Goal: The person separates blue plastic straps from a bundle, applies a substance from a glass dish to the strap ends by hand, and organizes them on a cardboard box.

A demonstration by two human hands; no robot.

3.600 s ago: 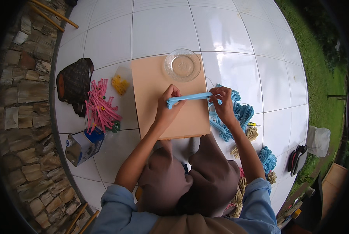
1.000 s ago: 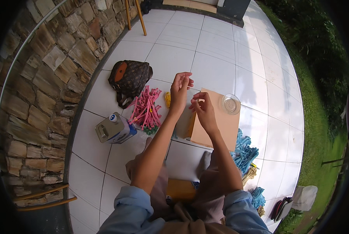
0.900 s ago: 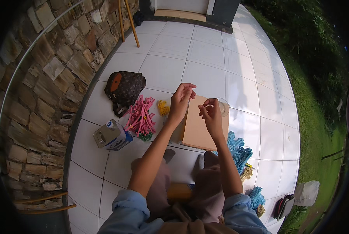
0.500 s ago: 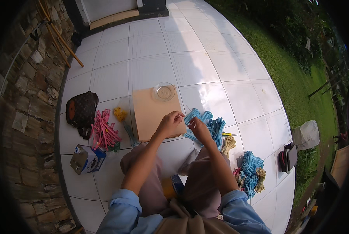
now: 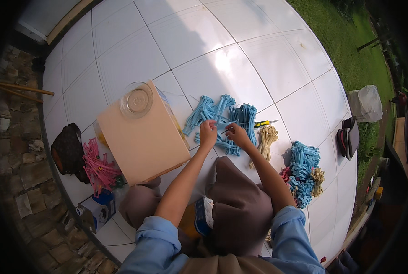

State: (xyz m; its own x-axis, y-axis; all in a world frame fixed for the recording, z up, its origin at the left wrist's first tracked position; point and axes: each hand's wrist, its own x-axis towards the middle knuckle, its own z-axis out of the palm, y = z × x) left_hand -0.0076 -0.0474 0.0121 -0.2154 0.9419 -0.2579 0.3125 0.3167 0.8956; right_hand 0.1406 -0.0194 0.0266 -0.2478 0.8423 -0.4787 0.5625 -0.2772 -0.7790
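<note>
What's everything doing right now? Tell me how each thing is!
Left hand: partly curled, grip unclear.
Right hand: partly curled, grip unclear.
Blue strips: heaped in bunches.
Cream strips: bundled together.
Pink strips: piled loosely.
Yellow-handled tool: lying down.
Glass dish: resting on tan board.
Tan board: lying flat.
Metal can: standing.
Dark bag: can't tell if closed.

Rolled pale-blue sleeves [image 5: 157, 235], a brown front garment [image 5: 224, 263] and loose purplish-brown trousers [image 5: 242, 208] are worn.

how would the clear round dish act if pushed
The clear round dish would probably slide rather than tip, being wide and seemingly shallow. Its transparent look suggests it may be breakable. Sitting by the far edge of the tan board, it could drop off.
</note>
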